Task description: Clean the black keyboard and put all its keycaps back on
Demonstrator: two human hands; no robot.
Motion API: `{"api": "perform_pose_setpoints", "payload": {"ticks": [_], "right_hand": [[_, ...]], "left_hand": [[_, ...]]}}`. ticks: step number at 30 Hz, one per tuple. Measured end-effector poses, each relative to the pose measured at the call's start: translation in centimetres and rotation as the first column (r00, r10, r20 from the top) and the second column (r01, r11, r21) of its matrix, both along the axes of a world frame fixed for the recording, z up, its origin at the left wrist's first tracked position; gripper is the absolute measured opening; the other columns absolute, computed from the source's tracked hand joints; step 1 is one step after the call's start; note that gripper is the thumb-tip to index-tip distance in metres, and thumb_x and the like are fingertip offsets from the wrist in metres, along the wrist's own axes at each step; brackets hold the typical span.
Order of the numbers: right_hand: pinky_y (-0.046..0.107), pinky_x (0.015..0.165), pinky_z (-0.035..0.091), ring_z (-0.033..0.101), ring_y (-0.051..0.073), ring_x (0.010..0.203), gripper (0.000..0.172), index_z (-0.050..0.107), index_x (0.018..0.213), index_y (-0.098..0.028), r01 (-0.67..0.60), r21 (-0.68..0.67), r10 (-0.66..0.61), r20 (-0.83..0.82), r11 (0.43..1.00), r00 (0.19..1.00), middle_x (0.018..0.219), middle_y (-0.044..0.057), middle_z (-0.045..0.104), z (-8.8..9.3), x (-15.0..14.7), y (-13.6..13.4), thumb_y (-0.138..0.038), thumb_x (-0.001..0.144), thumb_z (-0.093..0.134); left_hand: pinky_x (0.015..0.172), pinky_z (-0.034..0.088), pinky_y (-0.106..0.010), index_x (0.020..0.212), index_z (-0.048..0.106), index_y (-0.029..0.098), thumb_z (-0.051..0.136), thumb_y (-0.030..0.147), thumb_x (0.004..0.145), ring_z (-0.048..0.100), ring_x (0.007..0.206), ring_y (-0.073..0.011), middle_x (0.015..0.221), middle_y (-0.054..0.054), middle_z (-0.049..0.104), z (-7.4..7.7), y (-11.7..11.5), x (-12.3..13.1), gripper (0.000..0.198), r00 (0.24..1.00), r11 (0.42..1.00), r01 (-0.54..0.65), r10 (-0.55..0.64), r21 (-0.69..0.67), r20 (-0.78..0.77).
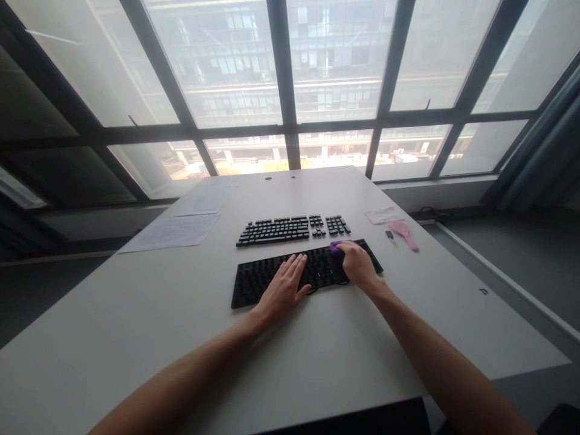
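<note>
A black keyboard base (254, 279) without its keycaps lies slightly slanted on the white table. My left hand (287, 284) rests flat on its middle, fingers stretched out and the thumb apart. At the keyboard's right part, my right hand (357, 263) is closed on a soft purple lump (335, 247) and presses it against the top. Whether the lump is cloth or cleaning putty I cannot tell. Just behind the base, the loose black keycaps (276, 231) are laid out in keyboard order, with the number block (338, 225) at the right end.
On the right of the white table (290, 362) lie a pink brush (403, 234), a small keycap puller (390, 237) and a clear plastic bag (383, 215). Papers (174, 232) lie at the left. Large windows (235, 66) stand beyond the far edge.
</note>
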State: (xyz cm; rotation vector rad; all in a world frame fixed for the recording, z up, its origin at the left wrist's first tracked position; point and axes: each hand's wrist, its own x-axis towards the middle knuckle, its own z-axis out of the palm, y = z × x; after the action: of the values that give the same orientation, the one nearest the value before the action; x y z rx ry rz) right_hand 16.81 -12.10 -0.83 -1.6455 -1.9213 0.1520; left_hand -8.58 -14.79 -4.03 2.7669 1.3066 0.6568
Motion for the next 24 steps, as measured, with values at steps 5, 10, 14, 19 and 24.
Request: {"api": "perform_pose_setpoints", "payload": {"ticks": [5, 10, 14, 19, 24], "right_hand": [[0.033, 0.112, 0.044, 0.059, 0.02, 0.129, 0.05, 0.066, 0.133, -0.018, -0.375, 0.035, 0.377, -0.102, 0.926, 0.921, 0.139, 0.01, 0.064, -1.4, -4.3, -1.7, -0.003, 0.091, 0.043], [0.047, 0.121, 0.032, 0.042, 0.026, 0.145, 0.055, 0.061, 0.141, -0.021, -0.544, 0.047, 0.546, -0.053, 0.838, 0.836, 0.151, 0.011, 0.053, -2.0, -6.1, -2.8, -0.004, 0.09, 0.046], [0.046, 0.12, 0.033, 0.045, 0.027, 0.143, 0.053, 0.069, 0.131, -0.019, -0.454, -0.039, 0.454, -0.001, 0.89, 0.891, 0.15, 0.012, 0.054, -1.8, -5.5, -2.5, -0.001, 0.085, 0.05], [0.034, 0.111, 0.044, 0.061, 0.024, 0.125, 0.042, 0.079, 0.111, -0.017, -0.12, -0.047, 0.121, 0.006, 0.992, 0.993, 0.134, 0.011, 0.067, 0.0, -2.6, -1.4, -0.004, 0.087, 0.047], [0.035, 0.108, 0.045, 0.059, 0.026, 0.125, 0.043, 0.073, 0.121, -0.014, 0.229, 0.048, -0.228, -0.02, 0.972, 0.973, 0.14, 0.013, 0.062, 1.5, 1.5, -0.2, -0.009, 0.094, 0.04]], "left_hand": [[0.121, 0.033, -0.056, 0.162, 0.014, 0.018, 0.056, 0.035, 0.098, 0.029, 0.152, -0.033, 0.161, -0.017, 0.036, 0.1, 0.0, 0.1, 0.079, 0.999, 1.0, 0.007, -0.007, 0.016, 0.032], [0.122, 0.033, -0.055, 0.162, 0.017, 0.018, 0.058, 0.034, 0.097, 0.029, 0.152, -0.0329, 0.162, -0.018, 0.033, 0.4, 0.0, 0.1, 0.078, 0.999, 1.0, 0.012, -0.013, 0.02, 0.05], [0.123, 0.031, -0.053, 0.162, 0.016, 0.019, 0.057, 0.035, 0.098, 0.026, 0.153, -0.032, 0.165, -0.018, 0.027, 0.4, -0.1, 0.2, 0.077, 0.999, 1.0, 0.006, -0.007, 0.026, 0.036], [0.123, 0.031, -0.052, 0.162, 0.015, 0.019, 0.054, 0.041, 0.1, 0.025, 0.153, -0.0321, 0.165, -0.018, 0.026, 0.3, -0.1, 0.1, 0.076, 1.0, 1.0, -0.004, 0.004, 0.023, 0.009], [0.123, 0.03, -0.052, 0.162, 0.014, 0.02, 0.052, 0.04, 0.1, 0.024, 0.154, -0.0307, 0.166, -0.017, 0.025, 0.4, -0.1, 0.0, 0.075, 1.0, 1.0, -0.005, 0.005, 0.012, 0.007]]}}
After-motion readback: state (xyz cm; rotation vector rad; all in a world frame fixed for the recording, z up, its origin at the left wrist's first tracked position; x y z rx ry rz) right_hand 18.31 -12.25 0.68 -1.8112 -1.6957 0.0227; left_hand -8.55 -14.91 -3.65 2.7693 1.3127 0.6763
